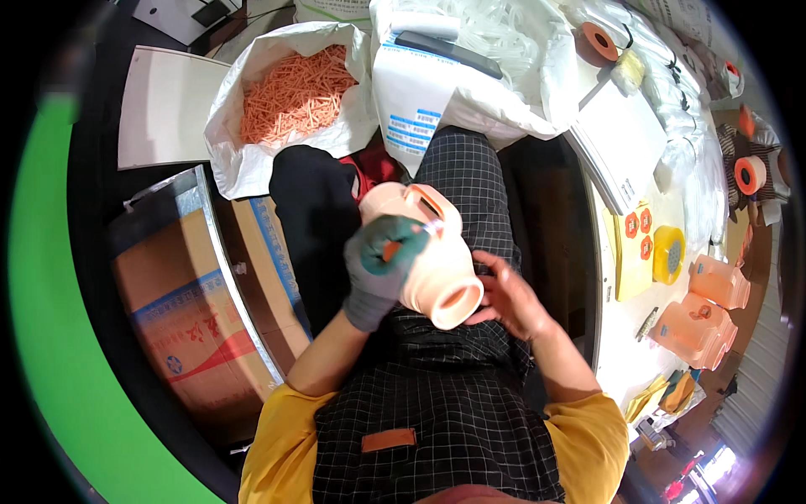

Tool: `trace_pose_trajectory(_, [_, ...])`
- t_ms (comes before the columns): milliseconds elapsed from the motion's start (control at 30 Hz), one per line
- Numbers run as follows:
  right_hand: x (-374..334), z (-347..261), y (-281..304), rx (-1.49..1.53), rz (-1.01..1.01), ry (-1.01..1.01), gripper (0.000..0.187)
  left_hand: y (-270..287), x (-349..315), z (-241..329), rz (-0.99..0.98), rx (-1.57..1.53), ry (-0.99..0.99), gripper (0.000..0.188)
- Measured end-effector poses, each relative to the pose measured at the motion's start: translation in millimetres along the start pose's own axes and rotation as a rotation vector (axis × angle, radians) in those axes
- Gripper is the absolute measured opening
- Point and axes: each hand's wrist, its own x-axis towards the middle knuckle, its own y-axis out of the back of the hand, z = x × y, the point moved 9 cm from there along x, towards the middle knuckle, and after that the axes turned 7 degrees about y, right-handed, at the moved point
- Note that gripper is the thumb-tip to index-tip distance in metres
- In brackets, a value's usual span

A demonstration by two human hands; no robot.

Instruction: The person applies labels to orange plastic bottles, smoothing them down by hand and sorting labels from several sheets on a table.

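Right of the peach, wide-mouthed plastic jug (451, 262) on the lap (467, 160), a dark gap (550, 202) precedes the white bench (610, 349). Gloved left hand (376, 262) curls against the jug, grip unclear; bare right hand (514, 302) spreads beside it.

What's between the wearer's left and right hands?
A peach plastic jug, seen in the head view. It sits between the gloved left hand and bare right hand; right-hand contact is unclear.
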Motion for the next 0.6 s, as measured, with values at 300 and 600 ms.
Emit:
trace_pose_trajectory(300, [-8, -11, -69, -0.697, 0.032, 0.553, 0.125, 67, -10, 31, 0.092, -0.295, 0.24, 0.022])
trace_pose_trajectory(600, [-17, -16, -86, -1.155, 0.031, 0.795, 0.12, 104, 11, 14, 0.054, -0.23, 0.44, 0.011])
